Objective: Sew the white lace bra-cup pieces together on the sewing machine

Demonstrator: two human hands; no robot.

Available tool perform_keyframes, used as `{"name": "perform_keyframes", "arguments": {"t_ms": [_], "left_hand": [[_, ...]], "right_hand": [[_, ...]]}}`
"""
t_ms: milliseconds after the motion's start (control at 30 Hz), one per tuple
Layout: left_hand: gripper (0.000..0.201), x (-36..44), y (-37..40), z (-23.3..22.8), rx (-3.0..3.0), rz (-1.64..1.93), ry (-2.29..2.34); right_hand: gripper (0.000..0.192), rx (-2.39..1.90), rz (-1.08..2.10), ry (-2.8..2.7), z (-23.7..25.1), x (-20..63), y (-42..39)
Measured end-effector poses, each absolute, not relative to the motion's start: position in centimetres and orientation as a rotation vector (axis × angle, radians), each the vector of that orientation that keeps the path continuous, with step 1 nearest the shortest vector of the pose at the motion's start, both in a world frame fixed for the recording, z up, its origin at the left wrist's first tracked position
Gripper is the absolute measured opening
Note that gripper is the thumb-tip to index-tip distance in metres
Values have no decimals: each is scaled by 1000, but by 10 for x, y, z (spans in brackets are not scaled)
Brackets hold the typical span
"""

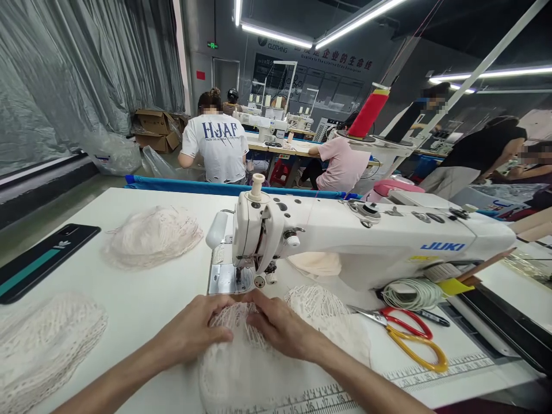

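My left hand (196, 330) and my right hand (278, 328) both press flat on a white mesh fabric piece (245, 374) lying on the white table (142, 310). The fingertips pinch the piece's far edge just in front of the needle area (239, 279) of a white JUKI sewing machine (345, 241). Another mesh piece (319, 305) lies just right of my right hand, partly under the machine arm.
Mesh piles sit at back left (150, 236) and front left (47, 345). A dark phone (43, 259) lies at the left edge. Red-and-yellow scissors (409, 336) and a coil of white cord (411, 293) lie to the right. Other people work at benches behind.
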State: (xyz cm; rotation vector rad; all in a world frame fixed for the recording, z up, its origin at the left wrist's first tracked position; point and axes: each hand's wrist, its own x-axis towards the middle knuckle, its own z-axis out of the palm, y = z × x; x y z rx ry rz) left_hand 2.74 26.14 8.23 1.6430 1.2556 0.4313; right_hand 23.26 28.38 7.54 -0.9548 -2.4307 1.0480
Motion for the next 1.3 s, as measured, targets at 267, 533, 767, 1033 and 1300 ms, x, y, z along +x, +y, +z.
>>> {"name": "perform_keyframes", "arguments": {"t_ms": [267,533,767,1033,1300], "left_hand": [[36,29,254,78,1711,404,1377],[38,23,243,86,1775,388,1428],[34,21,250,72,1657,503,1220],[27,22,247,76,2036,548,1525],[34,40,246,52,2659,948,1335]], "right_hand": [[30,-982,505,-2372,72,231,264],[16,-1023,753,-2327,77,219,270],[8,-1112,912,-2272,77,217,276],[14,-1096,914,-2273,80,218,286],[20,-1117,673,-2395,62,221,293]]}}
